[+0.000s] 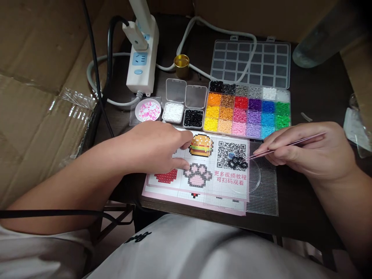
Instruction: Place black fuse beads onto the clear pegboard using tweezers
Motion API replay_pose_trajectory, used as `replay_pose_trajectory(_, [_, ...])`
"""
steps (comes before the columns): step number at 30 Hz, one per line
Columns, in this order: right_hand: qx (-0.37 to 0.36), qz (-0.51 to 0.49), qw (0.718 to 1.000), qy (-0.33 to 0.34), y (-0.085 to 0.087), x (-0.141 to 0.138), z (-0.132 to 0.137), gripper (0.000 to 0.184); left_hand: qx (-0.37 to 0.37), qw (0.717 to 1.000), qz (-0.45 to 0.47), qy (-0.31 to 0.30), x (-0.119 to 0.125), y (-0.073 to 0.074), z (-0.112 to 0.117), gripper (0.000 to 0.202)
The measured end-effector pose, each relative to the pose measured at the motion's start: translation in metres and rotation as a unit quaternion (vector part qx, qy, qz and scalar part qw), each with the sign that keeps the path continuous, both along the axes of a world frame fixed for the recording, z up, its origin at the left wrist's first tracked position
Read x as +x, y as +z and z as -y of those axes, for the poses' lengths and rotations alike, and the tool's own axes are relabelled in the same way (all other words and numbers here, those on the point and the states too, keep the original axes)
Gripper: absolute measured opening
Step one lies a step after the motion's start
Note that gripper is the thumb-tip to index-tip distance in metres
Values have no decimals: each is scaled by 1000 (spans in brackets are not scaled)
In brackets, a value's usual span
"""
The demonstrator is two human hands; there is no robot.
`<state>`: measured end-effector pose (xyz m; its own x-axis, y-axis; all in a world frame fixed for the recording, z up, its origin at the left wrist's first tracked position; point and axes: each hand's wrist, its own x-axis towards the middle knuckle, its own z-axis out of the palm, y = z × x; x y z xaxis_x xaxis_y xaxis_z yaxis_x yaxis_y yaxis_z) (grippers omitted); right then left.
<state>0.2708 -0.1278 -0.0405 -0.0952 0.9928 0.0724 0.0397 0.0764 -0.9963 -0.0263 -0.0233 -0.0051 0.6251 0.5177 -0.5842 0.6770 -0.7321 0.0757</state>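
In the head view, the left hand (165,146) lies palm down over the left part of a stack of white, pink-edged paper pattern sheets (186,186), its thumb and forefinger parted; whether its curled, hidden fingers hold anything cannot be told. Just beside the fingertips are a printed pixel hamburger (200,145) and a printed pink paw (197,176).

The right hand (325,153) is closed on slim pink tweezers (305,140), pinched between thumb and fingers, the tips pointing left at a loose cluster of small black beads (238,163). This cluster sits on a clear, square-gridded plastic pegboard (263,199), above a printed black QR code (223,149); the pegboard overlaps the sheets and reaches past their right edge.

Behind the sheets on the dark surface (308,209) stand, from left to right, a round white dish (159,117) of pink and white beads, a small clear box of white beads (173,112), a small clear box of black beads (193,118) and a large compartmented clear plastic case (247,109) sorted by colour, all three containers with lids open. Farther back are a shiny gold cup (181,68) and a white power strip (142,62).
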Motion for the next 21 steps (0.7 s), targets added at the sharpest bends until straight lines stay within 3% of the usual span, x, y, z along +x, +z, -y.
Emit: replay_pose_trajectory(21, [6,65,998,21,-14,15,8,5,-4,999,-32,8,6,4,0,54])
